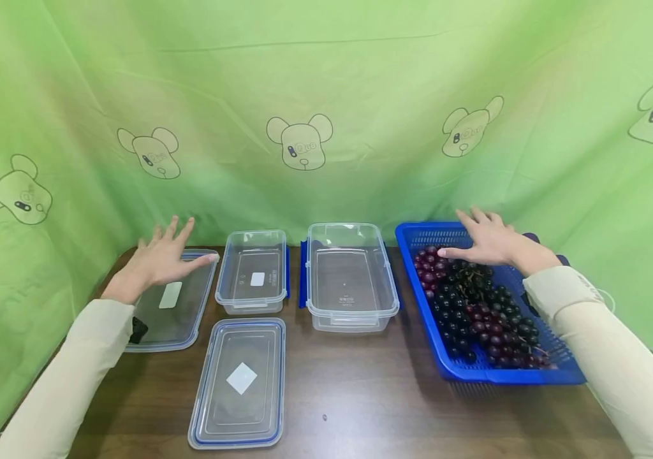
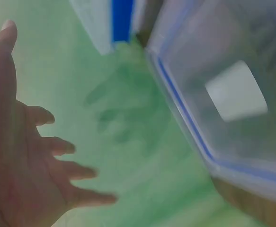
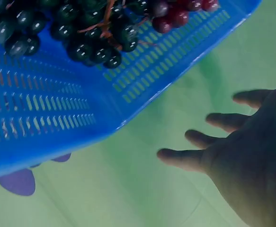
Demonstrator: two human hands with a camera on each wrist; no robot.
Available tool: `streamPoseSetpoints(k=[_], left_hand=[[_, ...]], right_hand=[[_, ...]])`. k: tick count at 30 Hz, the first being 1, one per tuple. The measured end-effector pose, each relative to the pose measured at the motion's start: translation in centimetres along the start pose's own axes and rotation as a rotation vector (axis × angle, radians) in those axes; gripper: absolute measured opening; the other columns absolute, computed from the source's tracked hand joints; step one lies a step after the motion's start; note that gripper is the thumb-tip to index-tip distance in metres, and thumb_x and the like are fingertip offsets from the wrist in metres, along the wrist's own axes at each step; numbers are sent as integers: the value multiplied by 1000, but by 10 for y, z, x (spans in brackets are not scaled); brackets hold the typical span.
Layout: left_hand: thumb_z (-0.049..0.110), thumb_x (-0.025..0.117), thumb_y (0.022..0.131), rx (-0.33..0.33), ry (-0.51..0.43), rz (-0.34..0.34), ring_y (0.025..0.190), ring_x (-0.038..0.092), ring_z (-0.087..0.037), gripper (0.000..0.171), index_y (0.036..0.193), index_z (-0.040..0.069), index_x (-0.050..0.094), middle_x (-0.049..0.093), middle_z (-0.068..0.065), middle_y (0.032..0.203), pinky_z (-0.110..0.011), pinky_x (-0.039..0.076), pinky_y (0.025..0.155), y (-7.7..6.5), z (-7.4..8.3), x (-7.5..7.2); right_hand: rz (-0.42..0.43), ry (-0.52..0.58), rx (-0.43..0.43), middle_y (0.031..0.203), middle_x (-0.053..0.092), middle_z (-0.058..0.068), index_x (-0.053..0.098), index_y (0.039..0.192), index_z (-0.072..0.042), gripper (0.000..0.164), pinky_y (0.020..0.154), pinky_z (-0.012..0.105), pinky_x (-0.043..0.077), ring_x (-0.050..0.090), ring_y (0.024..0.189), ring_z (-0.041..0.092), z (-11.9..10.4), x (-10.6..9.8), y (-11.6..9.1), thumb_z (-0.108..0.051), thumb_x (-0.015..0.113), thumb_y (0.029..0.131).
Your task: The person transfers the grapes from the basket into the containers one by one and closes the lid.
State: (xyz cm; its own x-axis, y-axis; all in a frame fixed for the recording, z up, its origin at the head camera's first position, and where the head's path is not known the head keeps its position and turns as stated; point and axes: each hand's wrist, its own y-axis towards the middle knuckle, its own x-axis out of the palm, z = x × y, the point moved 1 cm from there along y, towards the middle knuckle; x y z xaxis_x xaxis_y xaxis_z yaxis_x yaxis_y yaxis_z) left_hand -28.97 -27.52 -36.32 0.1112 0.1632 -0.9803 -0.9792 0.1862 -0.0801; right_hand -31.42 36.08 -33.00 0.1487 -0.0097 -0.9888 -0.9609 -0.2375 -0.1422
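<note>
My left hand (image 1: 157, 260), fingers spread, hovers above a clear lid (image 1: 189, 325) with a blue seal at the left of the table; it holds nothing. Over the far part of a blue basket (image 1: 441, 357), my right hand (image 1: 487, 241) is also spread and holds nothing. Bunches of dark grapes (image 1: 455, 312) and reddish grapes (image 1: 493, 328) lie inside that basket. Two clear plastic boxes without lids stand between the hands: a smaller box (image 1: 252, 268) and a larger box (image 1: 349, 274). In the right wrist view, the fingers are apart from the basket rim (image 3: 121, 125).
A second clear lid (image 1: 240, 382) with a white square label lies in front of the smaller box. Blue side clips (image 1: 303, 274) hang on the larger box. Behind the brown table (image 1: 355, 395) hangs a green curtain (image 1: 361, 76) printed with mouse-like heads.
</note>
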Motion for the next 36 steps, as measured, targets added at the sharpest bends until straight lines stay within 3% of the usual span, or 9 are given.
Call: streamPoseSetpoints(k=[4,6,10,13,16,20,25,29,36], left_hand=[[84,38,97,45,-154,-12,156,20,-58,110,170,13,-4,9,-30,174,-78,26,121,1,16,1],[77,43,100,77,-226,-6,152,33,-54,106,169,8,1,25,-31,169,-74,33,121,3,26,2],[57,53,106,135,-374,17,128,63,-44,87,164,-3,27,60,-30,144,-60,54,107,8,47,4],[46,58,107,146,-509,19,102,72,-32,66,151,-3,50,72,-22,118,-45,62,88,12,61,8],[37,60,108,158,-670,-5,90,70,-23,50,138,-3,61,72,-15,104,-32,62,79,18,72,14],[30,61,108,166,-839,-63,92,71,-24,45,135,-6,62,71,-14,103,-29,65,83,26,88,23],[32,59,109,119,-940,-128,103,74,-33,48,139,-4,60,71,-25,119,-44,64,96,33,107,33],[31,59,109,97,-1004,-157,105,74,-36,48,142,-4,58,69,-29,124,-51,63,99,36,121,37],[30,58,109,89,-1089,-209,98,76,-23,49,145,-3,56,63,-33,136,-37,67,89,43,135,48]], right_hand=[[31,-33,-50,161,27,41,31,161,4,103,105,88,33,23,144,66,-6,2,-2,-68,63,96],[39,-30,-77,156,34,41,37,158,5,98,104,85,36,28,141,65,-9,5,-3,-64,67,95],[40,-13,-121,149,40,41,43,154,6,89,104,80,40,35,136,63,-16,9,-3,-53,74,95],[29,5,-141,149,41,42,43,154,7,85,105,79,41,38,136,64,-20,12,-1,-46,76,95],[9,37,-143,153,38,42,41,155,7,87,109,79,39,38,139,65,-22,14,2,-44,77,95],[-23,64,-118,157,33,44,36,157,9,96,112,77,39,36,142,65,-22,21,5,-53,75,94],[-32,88,-112,155,38,43,37,155,13,106,115,75,38,37,143,64,-19,28,7,-63,73,91],[-36,140,-91,156,40,41,35,155,13,102,116,74,38,39,143,61,-14,31,8,-63,67,95],[-82,202,-23,158,36,42,29,157,15,103,113,75,40,39,143,62,-3,42,9,-66,57,100]])
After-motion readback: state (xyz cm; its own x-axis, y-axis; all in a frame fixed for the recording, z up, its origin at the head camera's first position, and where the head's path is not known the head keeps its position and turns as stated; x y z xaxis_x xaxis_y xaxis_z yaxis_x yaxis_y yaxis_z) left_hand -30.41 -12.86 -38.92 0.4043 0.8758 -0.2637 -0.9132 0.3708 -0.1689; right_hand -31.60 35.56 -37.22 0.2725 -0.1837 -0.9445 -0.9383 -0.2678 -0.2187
